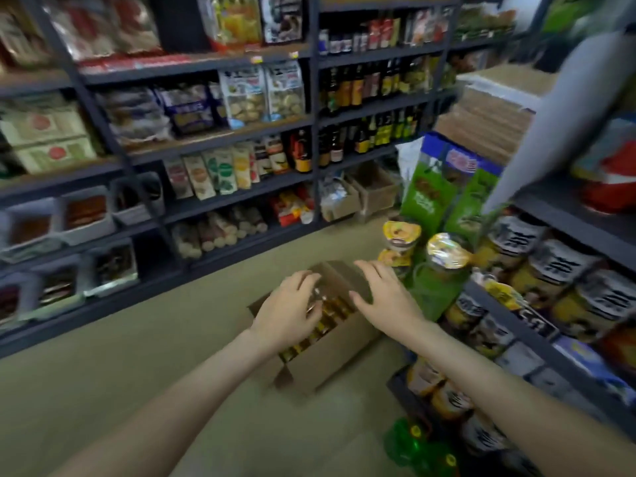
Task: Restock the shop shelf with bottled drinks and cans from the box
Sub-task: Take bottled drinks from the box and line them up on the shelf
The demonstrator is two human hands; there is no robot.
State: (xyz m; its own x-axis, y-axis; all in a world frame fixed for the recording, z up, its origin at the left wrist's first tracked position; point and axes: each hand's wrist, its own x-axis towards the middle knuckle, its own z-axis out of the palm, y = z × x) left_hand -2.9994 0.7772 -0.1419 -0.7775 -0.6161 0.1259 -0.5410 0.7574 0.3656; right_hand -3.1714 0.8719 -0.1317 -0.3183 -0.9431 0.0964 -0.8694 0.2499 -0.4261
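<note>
Head view: my left grip [289, 313] holds a bottle [317, 300] in the box [330, 352]; my right grip [382, 294], wide, presses its flap [344, 274]

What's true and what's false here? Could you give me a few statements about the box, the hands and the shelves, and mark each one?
1. The brown cardboard box sits on the floor with its flaps open. True.
2. The box is empty. False: it holds rows of golden-topped bottles.
3. The right hand holds a green bottle. False: it lies flat on a box flap and holds nothing.
4. The left hand reaches onto the bottles in the box. True.
5. Across the aisle, dark glass bottles stand on the grey metal shelves. True.
</note>
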